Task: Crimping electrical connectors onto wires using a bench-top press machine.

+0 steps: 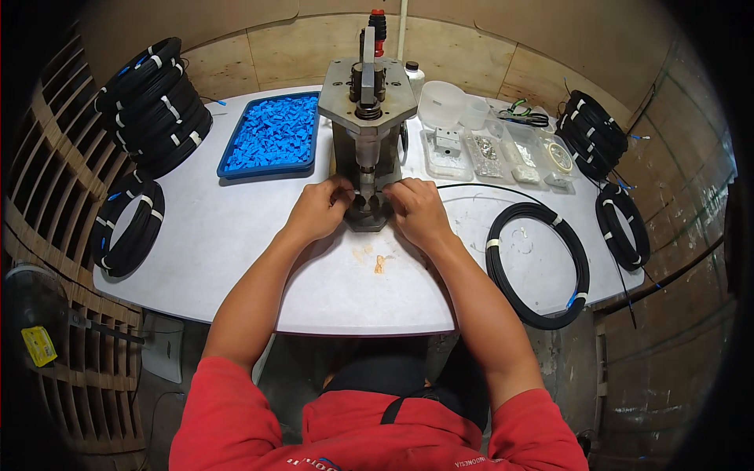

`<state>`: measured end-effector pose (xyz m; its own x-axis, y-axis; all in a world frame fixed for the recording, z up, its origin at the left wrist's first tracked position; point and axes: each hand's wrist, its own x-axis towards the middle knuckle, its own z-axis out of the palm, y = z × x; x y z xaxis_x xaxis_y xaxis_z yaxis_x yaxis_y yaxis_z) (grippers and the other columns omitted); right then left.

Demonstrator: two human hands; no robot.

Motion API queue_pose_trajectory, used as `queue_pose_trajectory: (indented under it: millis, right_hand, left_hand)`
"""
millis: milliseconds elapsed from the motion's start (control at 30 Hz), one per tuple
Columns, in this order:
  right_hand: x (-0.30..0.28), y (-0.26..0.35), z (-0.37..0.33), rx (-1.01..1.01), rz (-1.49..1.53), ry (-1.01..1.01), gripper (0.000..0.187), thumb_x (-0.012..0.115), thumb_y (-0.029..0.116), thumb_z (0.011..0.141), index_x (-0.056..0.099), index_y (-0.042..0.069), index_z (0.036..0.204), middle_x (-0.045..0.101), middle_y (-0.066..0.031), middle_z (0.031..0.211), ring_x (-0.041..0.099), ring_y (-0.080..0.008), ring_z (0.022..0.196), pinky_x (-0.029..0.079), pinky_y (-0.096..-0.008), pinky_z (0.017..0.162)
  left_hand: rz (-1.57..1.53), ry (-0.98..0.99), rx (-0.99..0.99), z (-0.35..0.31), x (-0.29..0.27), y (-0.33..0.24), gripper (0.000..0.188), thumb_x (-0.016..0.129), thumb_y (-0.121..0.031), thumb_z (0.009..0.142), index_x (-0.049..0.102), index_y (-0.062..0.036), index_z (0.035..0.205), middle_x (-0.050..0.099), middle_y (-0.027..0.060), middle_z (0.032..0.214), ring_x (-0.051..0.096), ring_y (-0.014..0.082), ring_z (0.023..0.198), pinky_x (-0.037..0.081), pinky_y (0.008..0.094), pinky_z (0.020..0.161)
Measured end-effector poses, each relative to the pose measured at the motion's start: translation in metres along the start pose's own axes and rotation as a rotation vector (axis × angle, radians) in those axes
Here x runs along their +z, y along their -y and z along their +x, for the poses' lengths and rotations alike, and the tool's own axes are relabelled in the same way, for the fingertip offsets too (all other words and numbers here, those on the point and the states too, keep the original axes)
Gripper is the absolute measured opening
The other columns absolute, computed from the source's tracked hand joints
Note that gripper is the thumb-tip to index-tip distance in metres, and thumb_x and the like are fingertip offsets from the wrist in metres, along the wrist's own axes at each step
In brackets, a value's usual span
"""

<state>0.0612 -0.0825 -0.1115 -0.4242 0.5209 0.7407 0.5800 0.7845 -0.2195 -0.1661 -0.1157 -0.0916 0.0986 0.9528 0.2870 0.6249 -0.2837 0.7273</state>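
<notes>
Clearly the risk sits right at the fingertips: both hands work under the ram of the small metal press (367,118), and if it comes down while the fingers are at the die, they get pinched; a small part held crooked there could also seat badly. The left hand (318,210) and the right hand (418,210) each show a grip pinched nearly together at the base of the press, on something too small to make out; whether it is the thin black cable (487,188) running off to the right of the right hand, I cannot tell. Just beyond the left hand lies a blue tray (228,161) of blue pieces; beyond the right, clear compartment boxes (491,153). A black cable coil (538,263) lies on the tabletop (236,251) beside the right forearm.
</notes>
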Motion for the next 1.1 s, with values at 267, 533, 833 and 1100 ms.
queue_pose_trajectory:
  millis: [267,533,833,1100]
  right_hand:
    - [0.0011,0.0000,0.0001,0.003,0.001,0.006,0.019,0.068,0.000,0.077,0.070,0.009,0.093,0.066,-0.0070,0.085,0.065,-0.0279,0.084,0.044,-0.0403,0.076]
    - [-0.0007,0.0014,-0.0001,-0.002,0.016,0.008,0.017,0.068,0.001,0.079,0.070,0.009,0.094,0.066,-0.0075,0.085,0.065,-0.0286,0.083,0.044,-0.0406,0.076]
    - [-0.0025,0.0030,0.0004,-0.005,0.017,0.002,0.016,0.068,0.002,0.079,0.069,0.009,0.094,0.067,-0.0078,0.086,0.065,-0.0286,0.083,0.044,-0.0406,0.076]
    - [-0.0003,0.0030,0.0006,-0.007,0.006,-0.026,0.016,0.068,0.003,0.080,0.069,0.010,0.095,0.067,-0.0064,0.087,0.064,-0.0271,0.083,0.043,-0.0396,0.078]
  left_hand:
    - [-0.043,-0.010,-0.001,0.0002,0.0006,0.0032,0.019,0.060,-0.009,0.092,0.069,0.0021,0.105,0.074,0.0140,0.086,0.071,0.0225,0.079,0.055,0.0341,0.078]
    - [-0.034,-0.031,-0.002,-0.0006,0.0019,0.0044,0.020,0.060,-0.007,0.092,0.068,0.0019,0.107,0.075,0.0135,0.086,0.072,0.0222,0.079,0.055,0.0340,0.078]
    - [-0.017,0.002,-0.016,-0.0001,-0.0005,0.0013,0.022,0.060,-0.007,0.092,0.068,0.0018,0.110,0.075,0.0133,0.088,0.073,0.0225,0.080,0.056,0.0339,0.079]
    - [-0.043,0.002,-0.001,0.0001,-0.0002,0.0050,0.021,0.060,-0.007,0.092,0.068,0.0024,0.109,0.075,0.0140,0.089,0.073,0.0224,0.082,0.056,0.0339,0.080]
